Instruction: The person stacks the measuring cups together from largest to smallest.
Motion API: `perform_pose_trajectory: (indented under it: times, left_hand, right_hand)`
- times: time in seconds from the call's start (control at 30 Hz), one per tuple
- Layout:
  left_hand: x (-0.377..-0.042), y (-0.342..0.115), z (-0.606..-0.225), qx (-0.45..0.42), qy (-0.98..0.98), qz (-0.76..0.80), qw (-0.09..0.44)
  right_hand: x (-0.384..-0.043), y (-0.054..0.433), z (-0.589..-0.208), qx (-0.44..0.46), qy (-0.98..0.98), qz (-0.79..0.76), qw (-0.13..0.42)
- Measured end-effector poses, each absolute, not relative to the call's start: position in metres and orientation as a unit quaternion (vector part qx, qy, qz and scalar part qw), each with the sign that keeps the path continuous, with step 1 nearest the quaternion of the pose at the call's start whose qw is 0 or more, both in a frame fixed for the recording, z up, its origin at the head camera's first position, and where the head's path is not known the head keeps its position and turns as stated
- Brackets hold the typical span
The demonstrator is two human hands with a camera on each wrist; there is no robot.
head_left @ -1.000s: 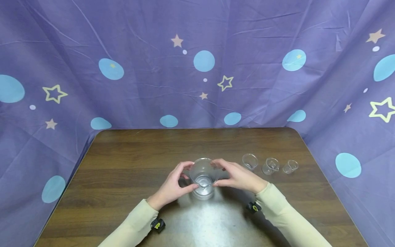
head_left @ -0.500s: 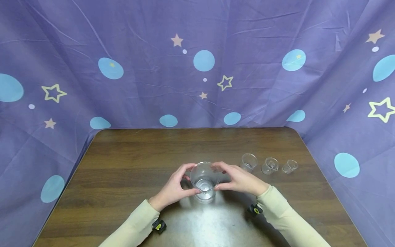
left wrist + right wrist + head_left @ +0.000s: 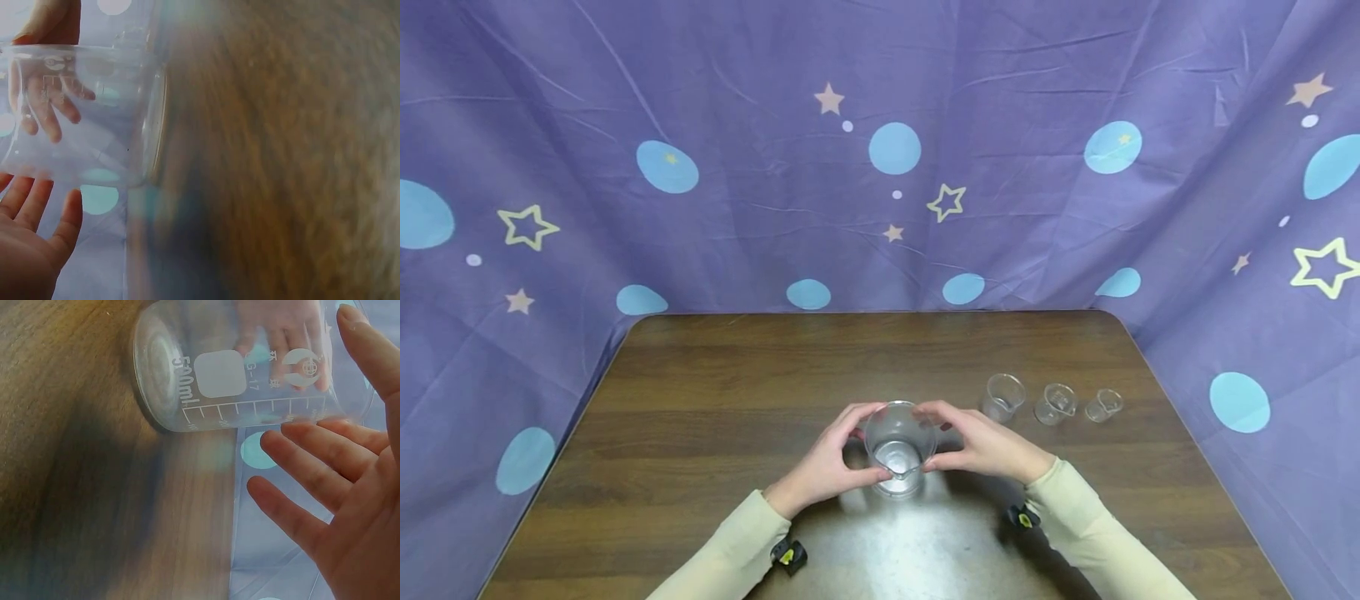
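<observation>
A large clear glass beaker (image 3: pixel 900 442), upright, stands between my two hands near the middle of the table. White print on its wall reads 500ml beside a scale, plain in the right wrist view of the beaker (image 3: pixel 219 375). My left hand (image 3: pixel 827 458) grips the beaker's left side near the rim, thumb in front and fingers behind. From the right, my right hand (image 3: pixel 988 442) holds it in the same way. In the right wrist view, the lower fingers (image 3: pixel 287 512) are spread off the glass. The spout faces me, and no contents show inside.
Three smaller glass beakers stand in a row beyond my right hand: the largest (image 3: pixel 1003 398), a middle one (image 3: pixel 1056 405) and the smallest (image 3: pixel 1104 406). The brown wooden table (image 3: pixel 737 367) ends at a purple patterned curtain (image 3: pixel 737 167) behind and at the sides.
Both hands have brought the large beaker a little toward me, keeping their hold on it. The smaller beakers stay where they were.
</observation>
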State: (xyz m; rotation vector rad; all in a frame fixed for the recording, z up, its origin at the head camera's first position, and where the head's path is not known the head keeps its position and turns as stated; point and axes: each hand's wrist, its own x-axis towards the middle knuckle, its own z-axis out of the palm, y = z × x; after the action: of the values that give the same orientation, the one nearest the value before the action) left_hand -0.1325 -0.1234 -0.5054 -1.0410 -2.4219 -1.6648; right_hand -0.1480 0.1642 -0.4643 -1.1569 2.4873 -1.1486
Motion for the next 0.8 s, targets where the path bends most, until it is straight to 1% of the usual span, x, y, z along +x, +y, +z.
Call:
perform_pose_trajectory:
  times: [0.3, 0.67, 0.8]
  left_hand:
    - [-0.1302, -0.1152, -0.5067, -0.308, -0.788, -0.531, -0.038]
    - [-0.1313, -0.1157, -0.5072, -0.312, -0.787, -0.530, -0.034]
    - [-0.1308, -0.1153, -0.5069, -0.310, -0.788, -0.530, -0.038]
  right_hand:
    - [-0.1469, 0.1664, -0.4655, -0.395, 0.829, -0.387, 0.088]
    - [-0.1460, 0.1683, -0.4628, -0.388, 0.842, -0.367, 0.081]
    - [-0.1450, 0.1735, -0.4578, -0.390, 0.853, -0.342, 0.061]
